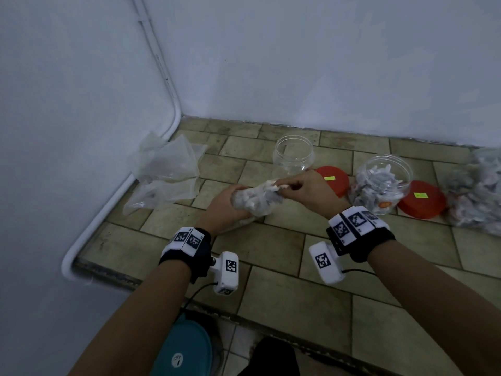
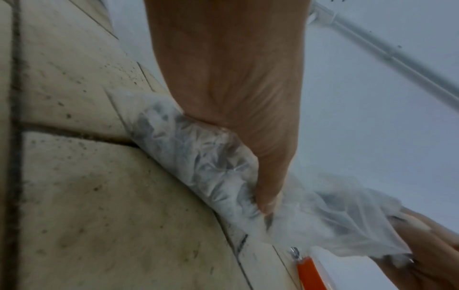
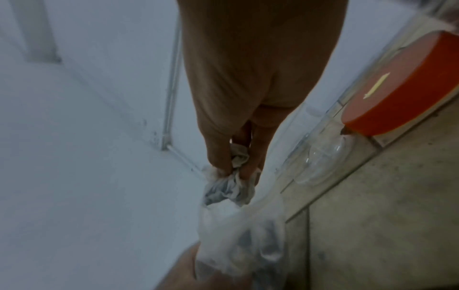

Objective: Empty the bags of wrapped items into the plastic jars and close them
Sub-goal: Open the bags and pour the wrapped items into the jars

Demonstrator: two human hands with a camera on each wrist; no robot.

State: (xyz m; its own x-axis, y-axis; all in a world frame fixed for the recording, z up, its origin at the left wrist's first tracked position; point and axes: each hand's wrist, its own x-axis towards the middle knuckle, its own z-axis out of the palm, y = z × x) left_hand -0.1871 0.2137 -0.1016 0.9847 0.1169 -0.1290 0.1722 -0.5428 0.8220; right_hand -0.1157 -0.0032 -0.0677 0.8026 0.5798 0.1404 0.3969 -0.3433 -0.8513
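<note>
- While both hands work over the tiled counter (image 1: 271, 256), the step in hand looks like opening a full bag, not yet pouring.
- Pile of filled bags (image 1: 477, 191) waits at the far right; flattened empty bags (image 1: 168, 172) lie at the left by the wall.
- Filled jar (image 1: 379, 183) stands open, its red lid (image 1: 423, 199) touching it on the counter.
- Empty jar (image 1: 294, 151) stands open just behind the hands, a second red lid (image 1: 332, 179) beside it.
- Bag of wrapped items (image 1: 254, 200) rests on the counter, held between the hands.
- Left hand (image 1: 225, 207) curls round the bag's body, thumb pressing in.
- Right hand (image 1: 306, 191) pinches the twisted neck (image 3: 236, 172) with fingertips closed tight.
- Next move, by my reckoning: loosen the neck, lift the bag, tip its mouth over the empty jar.
</note>
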